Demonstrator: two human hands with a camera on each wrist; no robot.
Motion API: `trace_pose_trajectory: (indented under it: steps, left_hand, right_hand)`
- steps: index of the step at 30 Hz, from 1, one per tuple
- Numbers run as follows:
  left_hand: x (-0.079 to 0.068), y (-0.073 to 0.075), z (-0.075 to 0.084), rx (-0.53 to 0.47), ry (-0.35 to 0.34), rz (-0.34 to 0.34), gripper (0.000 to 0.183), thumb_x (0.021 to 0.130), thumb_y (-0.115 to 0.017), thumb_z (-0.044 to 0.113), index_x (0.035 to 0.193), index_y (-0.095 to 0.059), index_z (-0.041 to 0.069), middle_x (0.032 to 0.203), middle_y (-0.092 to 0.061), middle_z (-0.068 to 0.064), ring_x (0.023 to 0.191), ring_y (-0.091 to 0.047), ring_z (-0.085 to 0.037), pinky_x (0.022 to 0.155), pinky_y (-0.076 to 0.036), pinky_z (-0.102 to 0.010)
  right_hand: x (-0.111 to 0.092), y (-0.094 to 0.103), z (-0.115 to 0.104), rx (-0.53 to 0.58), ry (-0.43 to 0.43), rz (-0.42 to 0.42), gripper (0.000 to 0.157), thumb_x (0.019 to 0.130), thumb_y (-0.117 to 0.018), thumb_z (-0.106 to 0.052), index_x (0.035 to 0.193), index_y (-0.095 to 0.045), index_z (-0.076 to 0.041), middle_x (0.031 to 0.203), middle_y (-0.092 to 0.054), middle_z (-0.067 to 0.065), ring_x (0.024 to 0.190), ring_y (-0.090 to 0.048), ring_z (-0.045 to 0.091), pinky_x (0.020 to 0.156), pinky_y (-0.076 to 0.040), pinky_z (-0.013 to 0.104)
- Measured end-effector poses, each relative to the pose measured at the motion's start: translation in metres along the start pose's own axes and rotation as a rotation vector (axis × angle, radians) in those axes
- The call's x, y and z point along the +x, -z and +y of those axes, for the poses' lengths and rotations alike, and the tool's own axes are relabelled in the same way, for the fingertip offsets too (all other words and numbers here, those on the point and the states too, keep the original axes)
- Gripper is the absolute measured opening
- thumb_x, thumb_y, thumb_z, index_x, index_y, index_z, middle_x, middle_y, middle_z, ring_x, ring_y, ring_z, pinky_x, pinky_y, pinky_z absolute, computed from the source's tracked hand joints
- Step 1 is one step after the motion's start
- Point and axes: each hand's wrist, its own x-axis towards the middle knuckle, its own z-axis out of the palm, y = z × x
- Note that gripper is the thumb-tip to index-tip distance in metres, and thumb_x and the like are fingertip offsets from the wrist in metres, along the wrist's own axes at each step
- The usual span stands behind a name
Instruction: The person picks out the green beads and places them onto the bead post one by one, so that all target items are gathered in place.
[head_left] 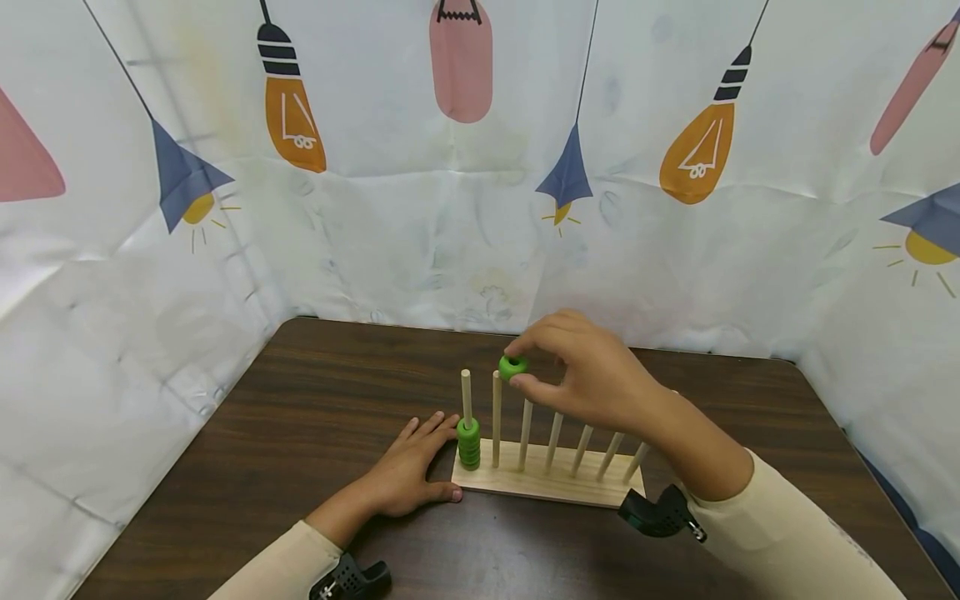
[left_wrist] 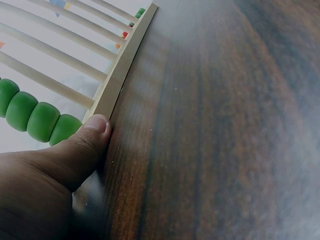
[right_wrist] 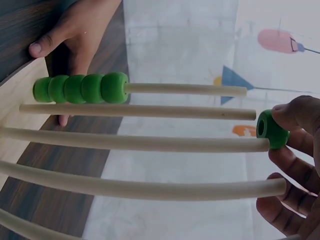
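A wooden peg rack (head_left: 547,482) with a row of upright pegs stands on the table. Several green beads (head_left: 468,444) are stacked on its leftmost peg, whose upper part is bare. My right hand (head_left: 600,375) pinches one more green bead (right_wrist: 272,129) between thumb and fingers, its hole showing, close to the top of the second peg (head_left: 497,417). My left hand (head_left: 405,471) lies spread on the table at the rack's left end. Its thumb (left_wrist: 92,131) rests against the base's corner, right by the lowest green bead.
The dark wood-grain table (head_left: 360,375) backs onto a white printed cloth (head_left: 390,250) that also hangs at both sides. In the left wrist view, small green and red beads (left_wrist: 135,20) show beyond the rack's far end. Black camera mounts (head_left: 660,512) sit on both wrists.
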Motion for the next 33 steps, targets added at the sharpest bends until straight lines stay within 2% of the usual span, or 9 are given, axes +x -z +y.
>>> trace_pose_trajectory:
  steps: [12, 19, 33]
  left_hand:
    - [0.000, 0.000, 0.000, -0.004, -0.003, 0.000, 0.080, 0.087, -0.080, 0.047, 0.152, -0.047, 0.015, 0.166, -0.029, -0.008, 0.154, -0.018, -0.034, 0.124, -0.005, -0.058]
    - [0.000, 0.000, 0.000, -0.004, -0.004, 0.001, 0.080, 0.087, -0.081, 0.047, 0.152, -0.047, 0.014, 0.166, -0.030, -0.008, 0.154, -0.018, -0.035, 0.124, -0.005, -0.059]
    - [0.000, 0.001, -0.001, -0.009, 0.003, -0.013, 0.081, 0.088, -0.079, 0.048, 0.153, -0.046, 0.014, 0.167, -0.028, -0.007, 0.155, -0.016, -0.033, 0.124, -0.004, -0.058]
  right_hand:
    - [0.008, -0.006, -0.005, 0.031, -0.011, -0.027, 0.022, 0.090, -0.081, -0.022, 0.111, -0.075, -0.018, 0.107, -0.068, -0.010, 0.109, -0.058, 0.012, 0.086, -0.052, 0.034]
    - [0.015, -0.010, -0.009, 0.017, 0.010, -0.020, 0.022, 0.090, -0.081, -0.022, 0.110, -0.075, -0.017, 0.107, -0.068, -0.009, 0.102, -0.058, 0.011, 0.079, -0.052, 0.031]
    - [0.024, -0.017, -0.016, 0.028, -0.003, -0.040, 0.022, 0.092, -0.080, -0.023, 0.113, -0.075, -0.018, 0.110, -0.068, -0.010, 0.111, -0.059, 0.012, 0.090, -0.053, 0.035]
